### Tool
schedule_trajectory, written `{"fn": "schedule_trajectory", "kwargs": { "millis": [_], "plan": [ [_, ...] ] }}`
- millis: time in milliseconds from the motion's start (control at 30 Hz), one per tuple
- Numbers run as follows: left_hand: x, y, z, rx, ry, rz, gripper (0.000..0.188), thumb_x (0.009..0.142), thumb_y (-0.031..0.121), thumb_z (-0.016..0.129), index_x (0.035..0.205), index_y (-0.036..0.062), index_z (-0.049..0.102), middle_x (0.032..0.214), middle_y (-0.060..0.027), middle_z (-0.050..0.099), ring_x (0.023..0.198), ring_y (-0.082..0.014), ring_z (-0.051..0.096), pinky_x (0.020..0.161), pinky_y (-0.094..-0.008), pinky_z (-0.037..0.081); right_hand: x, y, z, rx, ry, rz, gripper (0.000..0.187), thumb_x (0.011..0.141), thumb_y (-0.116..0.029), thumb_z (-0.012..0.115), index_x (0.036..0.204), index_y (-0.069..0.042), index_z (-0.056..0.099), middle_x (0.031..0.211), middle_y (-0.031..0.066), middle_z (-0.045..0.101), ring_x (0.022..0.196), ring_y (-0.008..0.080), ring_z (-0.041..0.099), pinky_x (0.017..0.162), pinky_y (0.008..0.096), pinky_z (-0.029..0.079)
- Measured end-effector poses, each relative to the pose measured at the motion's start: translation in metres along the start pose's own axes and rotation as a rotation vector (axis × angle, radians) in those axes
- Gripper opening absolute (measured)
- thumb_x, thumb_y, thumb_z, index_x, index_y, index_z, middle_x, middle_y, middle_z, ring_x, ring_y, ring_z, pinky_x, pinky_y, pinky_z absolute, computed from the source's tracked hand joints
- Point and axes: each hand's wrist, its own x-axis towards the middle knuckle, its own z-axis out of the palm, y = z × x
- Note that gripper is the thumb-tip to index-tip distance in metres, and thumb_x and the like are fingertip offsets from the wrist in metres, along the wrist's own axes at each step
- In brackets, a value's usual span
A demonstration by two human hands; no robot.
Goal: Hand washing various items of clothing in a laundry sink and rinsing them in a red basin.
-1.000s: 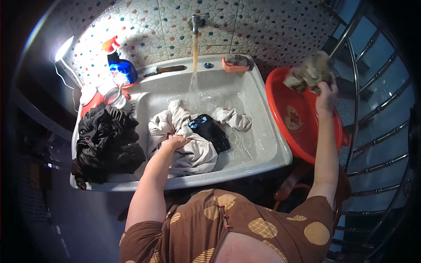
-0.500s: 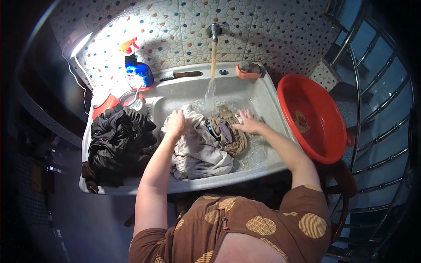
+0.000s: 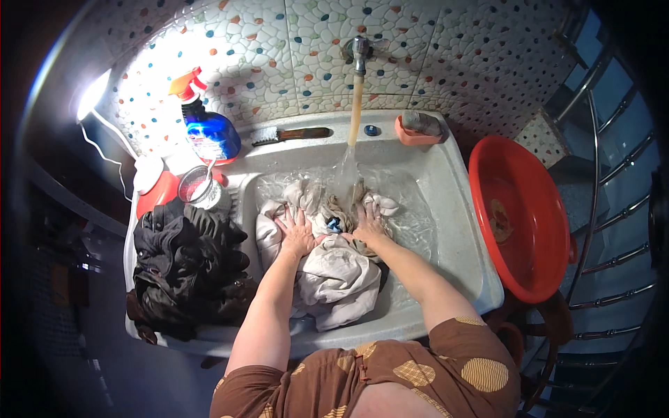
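Both my hands press down on wet laundry in a grey sink (image 3: 456, 230). My left hand (image 3: 298, 233) lies with fingers spread on a whitish cloth garment (image 3: 341, 279). My right hand (image 3: 369, 226) rests flat, fingers stretched out, over an olive-brown cloth (image 3: 341, 209) and the whitish cloth beside it. Between the hands a small dark-blue bit (image 3: 334, 225) shows among the folds. Water runs from a hose (image 3: 357, 104) on the tap (image 3: 360, 47) onto the laundry just beyond my hands. Much of the olive-brown cloth is hidden.
Dark clothes (image 3: 188, 272) are heaped on the sink's left side, by a clear cup (image 3: 202, 188), a red container (image 3: 157, 195) and a blue spray bottle (image 3: 212, 136). A brush (image 3: 293, 134) and a pink soap dish (image 3: 418, 130) lie along the back ledge. A red basin (image 3: 529, 237) stands at right.
My hands have come down onto the laundry, closer together. The whitish cloth now covers more of the olive-brown cloth. My left hand has opened from its grip. The whole view has shifted slightly.
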Motion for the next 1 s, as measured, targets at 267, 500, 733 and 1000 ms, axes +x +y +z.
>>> {"fn": "schedule_trajectory", "kwargs": {
  "millis": [267,500,733,1000],
  "plan": [
    [0.019,-0.002,0.031,0.020,0.198,-0.234,0.057,0.083,0.055,0.044,0.116,0.0119,0.059,0.126,-0.0146,0.050,0.124,-0.0377,0.035,0.098,-0.0704,0.013,0.022,-0.016,-0.024,0.252,-0.209,0.040,0.100,0.069,-0.071,0.051,0.143,-0.011,0.021,0.148,0.0146,0.020,0.138,0.0320,0.014,0.111,0.0503,0.007],
    [0.040,0.024,0.000,-0.059,0.151,-0.199,0.034,0.081,0.039,0.054,0.099,0.0130,0.068,0.120,-0.0126,0.054,0.117,-0.0344,0.041,0.096,-0.0560,0.027,0.031,0.006,0.009,0.145,0.239,0.048,0.086,0.073,-0.063,0.051,0.137,-0.008,0.038,0.138,0.0211,0.037,0.134,0.0354,0.022,0.111,0.0521,0.007],
    [0.033,-0.015,-0.027,-0.122,0.102,-0.060,0.049,0.081,0.048,0.056,0.101,0.0036,0.063,0.101,-0.0210,0.059,0.100,-0.0420,0.051,0.078,-0.0456,0.047,0.033,-0.004,-0.023,0.301,-0.071,0.009,0.084,0.073,-0.066,0.052,0.115,0.007,0.055,0.116,0.0267,0.055,0.112,0.0379,0.052,0.100,0.0413,0.036],
    [-0.075,0.029,-0.077,0.011,-0.619,-0.235,0.133,0.049,0.077,0.066,0.145,0.0075,0.004,0.147,-0.0279,0.004,0.132,-0.0532,0.005,0.095,-0.0742,0.011,-0.017,-0.058,-0.079,0.453,-0.074,0.033,0.065,0.085,-0.052,0.046,0.133,-0.010,0.039,0.135,0.0266,0.036,0.123,0.0463,0.037,0.101,0.0597,0.026]
  ]
}}
